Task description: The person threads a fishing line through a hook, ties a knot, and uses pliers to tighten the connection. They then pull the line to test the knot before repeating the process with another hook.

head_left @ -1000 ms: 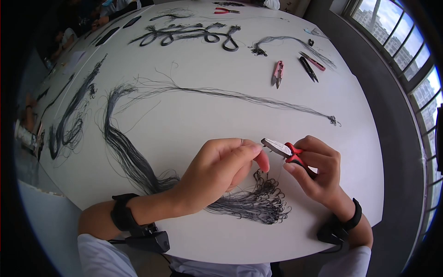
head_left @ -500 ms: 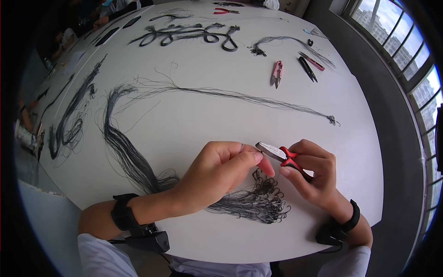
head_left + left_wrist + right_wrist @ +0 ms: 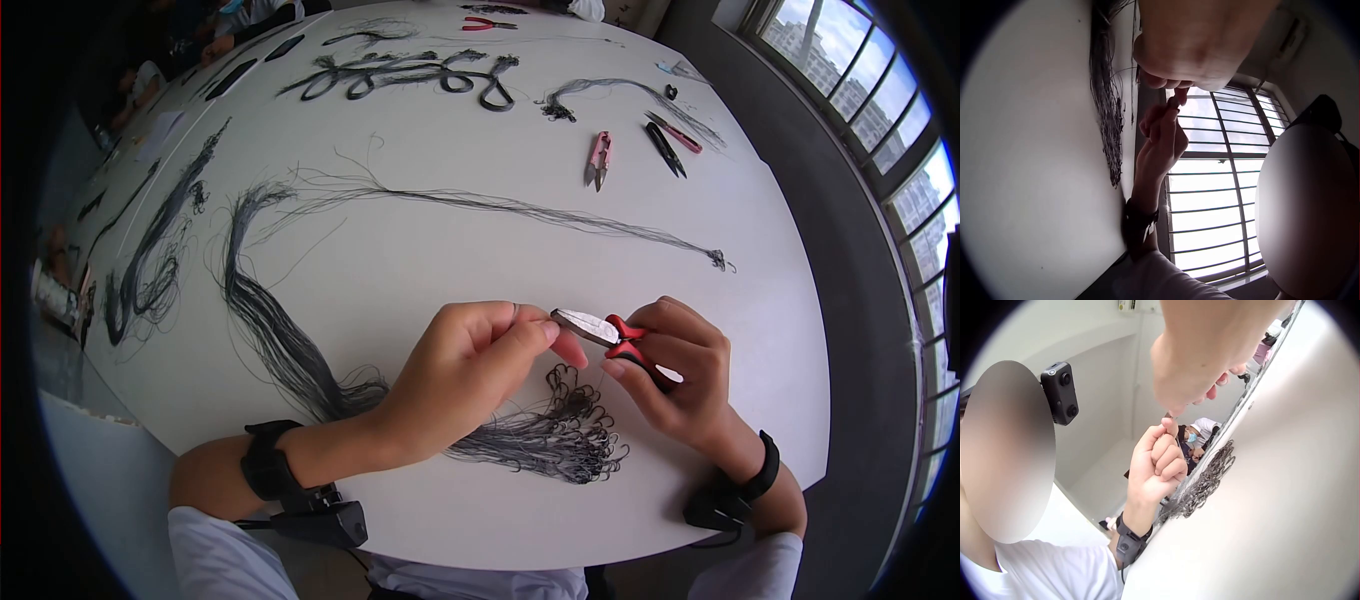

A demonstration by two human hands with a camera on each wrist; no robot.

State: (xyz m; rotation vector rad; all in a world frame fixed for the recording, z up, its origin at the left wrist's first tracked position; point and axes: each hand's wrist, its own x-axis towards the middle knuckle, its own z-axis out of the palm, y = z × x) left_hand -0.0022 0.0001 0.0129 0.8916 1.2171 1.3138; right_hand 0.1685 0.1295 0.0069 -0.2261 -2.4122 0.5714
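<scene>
My left hand [image 3: 475, 360] pinches a small dark hook-like piece between thumb and forefinger, mostly hidden by the fingertips. My right hand [image 3: 690, 365] grips red-and-black-handled pliers [image 3: 590, 328], whose metal nose points left, right at the left fingertips. Below both hands lies a bundle of dark fish hooks [image 3: 590, 440] on the table. Their long dark lines [image 3: 275, 325] run under the left forearm and off to the upper left. In the left wrist view, the hanging-looking bundle [image 3: 1110, 125] is beside the hands; in the right wrist view, the left hand [image 3: 1157, 459] has its other fingers curled in.
A thin strand of lines [image 3: 520, 207] ends in a small hook cluster beyond the hands. Pink thread snips [image 3: 600, 158], black snips [image 3: 665, 150] and more line bundles [image 3: 400, 75] lie farther back. A person [image 3: 255, 20] sits at the far left. A barred window [image 3: 880, 90] stands at right.
My right hand has brought the pliers left, so their nose now meets the left fingertips. The left hand has shifted only slightly, its thumb and forefinger still pinched.
</scene>
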